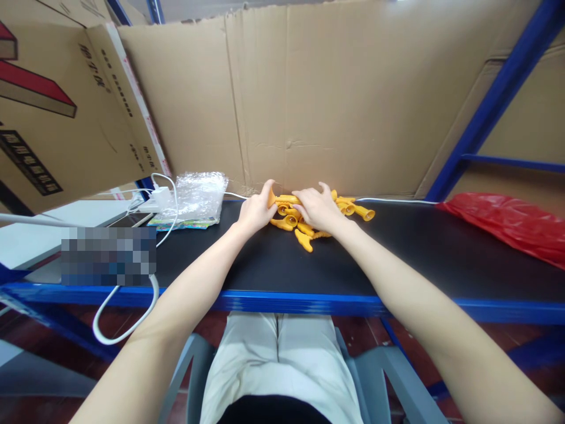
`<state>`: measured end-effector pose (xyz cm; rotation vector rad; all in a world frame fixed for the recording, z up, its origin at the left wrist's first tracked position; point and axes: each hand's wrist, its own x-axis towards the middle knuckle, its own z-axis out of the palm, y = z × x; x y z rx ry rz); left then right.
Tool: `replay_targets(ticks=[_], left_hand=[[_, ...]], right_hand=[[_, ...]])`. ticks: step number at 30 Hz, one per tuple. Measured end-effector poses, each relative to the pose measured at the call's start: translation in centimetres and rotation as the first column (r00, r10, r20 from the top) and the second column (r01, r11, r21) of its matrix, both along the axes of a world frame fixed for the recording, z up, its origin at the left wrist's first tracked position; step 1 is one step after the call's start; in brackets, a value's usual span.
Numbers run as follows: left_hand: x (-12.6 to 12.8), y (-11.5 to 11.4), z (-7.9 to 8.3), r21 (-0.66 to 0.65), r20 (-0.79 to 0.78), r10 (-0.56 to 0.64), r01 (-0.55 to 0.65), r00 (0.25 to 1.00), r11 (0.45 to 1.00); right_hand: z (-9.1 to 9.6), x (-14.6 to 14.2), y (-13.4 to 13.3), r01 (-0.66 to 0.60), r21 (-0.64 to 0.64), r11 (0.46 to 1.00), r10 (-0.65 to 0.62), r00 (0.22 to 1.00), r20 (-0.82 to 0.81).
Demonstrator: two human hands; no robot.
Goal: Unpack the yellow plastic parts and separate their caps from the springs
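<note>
A loose pile of yellow plastic pieces [304,228] lies on the black tabletop, close to the cardboard at the back. Several are tube-like with hollow, flared ends, and one near the front has a forked or curved tip. Their exact kind is not clear. My left hand [256,207] is at the pile's left edge, thumb raised, with its fingers curled round the end of a long yellow piece [286,199]. My right hand [319,208] bends over the middle of the pile, its fingers on the other end of that piece. It hides some of the pieces beneath.
A red plastic bag [507,227] lies at the right. On the left are clear plastic wrap [200,197], a white charger [162,199] with cables and a pale flat box [48,232]. Cardboard [331,106] stands behind; a blue rail [300,301] edges the table.
</note>
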<state>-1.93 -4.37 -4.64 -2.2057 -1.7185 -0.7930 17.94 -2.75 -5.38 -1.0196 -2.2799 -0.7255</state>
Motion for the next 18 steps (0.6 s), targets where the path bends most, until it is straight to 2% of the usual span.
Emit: replay_targets(ticks=[4, 9, 18], left_hand=[[0.1, -0.1, 0.1, 0.0, -0.055, -0.009, 0.009, 0.998, 1.0], [0.1, -0.1, 0.1, 0.002, -0.029, -0.022, 0.022, 0.999, 1.0], [0.3, 1.0, -0.4, -0.057, 0.187, -0.045, 0.057, 0.981, 0.997]], right_hand=[[0.1, -0.2, -0.1, 0.032, -0.059, 0.998, -0.031, 0.999, 0.016], [0.7, -0.4, -0.6, 0.054, -0.058, 0.997, -0.054, 0.999, -0.002], [0.8, -0.5, -0.5, 0.107, 0.101, 0.989, -0.109, 0.994, 0.019]])
